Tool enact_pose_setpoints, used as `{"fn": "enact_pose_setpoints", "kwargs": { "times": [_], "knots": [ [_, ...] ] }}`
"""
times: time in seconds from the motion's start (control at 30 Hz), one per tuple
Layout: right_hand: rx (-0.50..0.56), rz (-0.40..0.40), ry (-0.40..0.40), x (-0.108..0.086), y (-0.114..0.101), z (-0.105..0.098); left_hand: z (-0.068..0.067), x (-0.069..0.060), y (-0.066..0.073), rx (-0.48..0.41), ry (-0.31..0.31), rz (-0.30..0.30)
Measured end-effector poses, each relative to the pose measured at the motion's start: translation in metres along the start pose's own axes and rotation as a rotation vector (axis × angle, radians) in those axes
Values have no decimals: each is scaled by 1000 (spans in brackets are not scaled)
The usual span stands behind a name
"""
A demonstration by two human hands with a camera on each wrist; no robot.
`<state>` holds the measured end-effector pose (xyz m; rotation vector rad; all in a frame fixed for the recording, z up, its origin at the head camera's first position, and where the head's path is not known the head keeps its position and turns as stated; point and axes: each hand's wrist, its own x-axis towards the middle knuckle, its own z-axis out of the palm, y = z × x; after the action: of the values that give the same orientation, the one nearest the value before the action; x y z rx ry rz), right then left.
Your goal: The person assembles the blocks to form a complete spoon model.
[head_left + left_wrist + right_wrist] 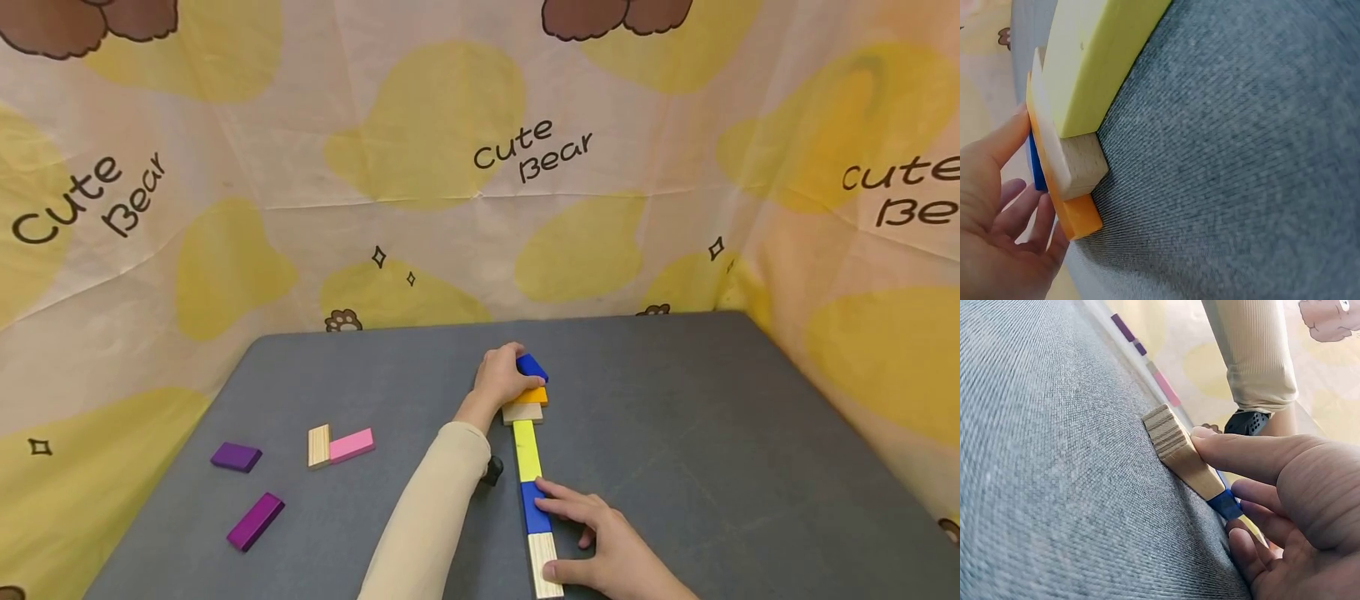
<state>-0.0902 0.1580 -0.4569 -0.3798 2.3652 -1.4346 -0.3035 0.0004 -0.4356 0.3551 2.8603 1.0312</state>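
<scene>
On the grey table runs a line of blocks: a natural wood block (545, 567), a blue block (536, 507) and a yellow-green block (527, 450). At its far end a pale wood block (522, 412) and an orange block (534, 396) lie crosswise. Beyond them is a second blue block (532, 367), slanted in the head view; my left hand (502, 375) holds it between thumb and fingers, close against the orange block (1082, 219). My right hand (611, 537) rests its thumb on the near wood block (1188, 459), its extended fingers touching the blue block beside it.
Left on the table (645, 433) lie two purple blocks, one farther (236, 457) and one nearer (256, 522). A light wood block (318, 446) touches a pink block (352, 446). Patterned cloth (450, 250) surrounds the table's back and sides.
</scene>
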Motion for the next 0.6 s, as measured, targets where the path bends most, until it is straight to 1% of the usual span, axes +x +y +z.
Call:
{"fn": "enact_pose_setpoints", "kwargs": {
  "times": [0.1,0.3,0.37,0.43,0.5,0.6],
  "knots": [
    [-3,7,-4,0,0,-1,-2,1,0,2,-6,25],
    [-13,-3,-5,0,1,0,-3,4,-6,56,34,84],
    [-15,-9,-4,1,1,0,-3,4,-7,33,32,101],
    [-15,-5,-5,1,0,-1,-3,5,-7,-10,5,115],
    [-12,7,-9,2,0,-1,-2,4,-7,-65,-39,120],
    [7,27,-22,2,-1,-1,0,5,-8,-127,-98,116]
  ]
}}
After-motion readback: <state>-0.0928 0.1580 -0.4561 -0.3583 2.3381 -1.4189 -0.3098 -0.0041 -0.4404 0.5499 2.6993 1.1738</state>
